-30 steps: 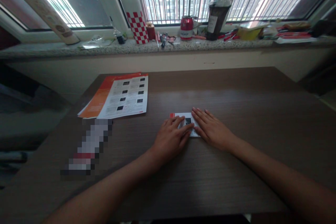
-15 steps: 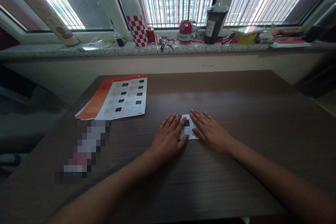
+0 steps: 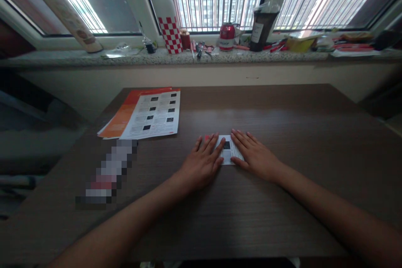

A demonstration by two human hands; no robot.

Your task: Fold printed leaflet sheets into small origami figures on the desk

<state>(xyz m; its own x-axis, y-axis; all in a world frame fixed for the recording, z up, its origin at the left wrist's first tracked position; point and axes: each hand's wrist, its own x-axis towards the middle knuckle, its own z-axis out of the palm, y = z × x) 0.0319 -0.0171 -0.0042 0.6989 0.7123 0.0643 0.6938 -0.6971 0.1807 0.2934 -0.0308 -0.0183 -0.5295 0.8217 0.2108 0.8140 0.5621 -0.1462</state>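
A small folded white leaflet (image 3: 227, 150) with a red edge and a dark square lies on the brown wooden table (image 3: 282, 109). My left hand (image 3: 204, 161) lies flat on its left part, fingers stretched out and slightly spread. My right hand (image 3: 256, 155) rests flat on its right part, fingers straight and pointing away from me. Both palms press down; only the strip between the hands shows.
A stack of orange and white printed sheets (image 3: 147, 114) lies at the table's left, with a blurred long object (image 3: 108, 171) in front of it. The stone windowsill holds a checkered bottle (image 3: 169, 14), a red can (image 3: 226, 35), a dark cup (image 3: 262, 27) and small clutter.
My left hand slid left over the folded leaflet and flattened, leaving a little more of the paper showing between the hands. The right hand stayed pressed in place.
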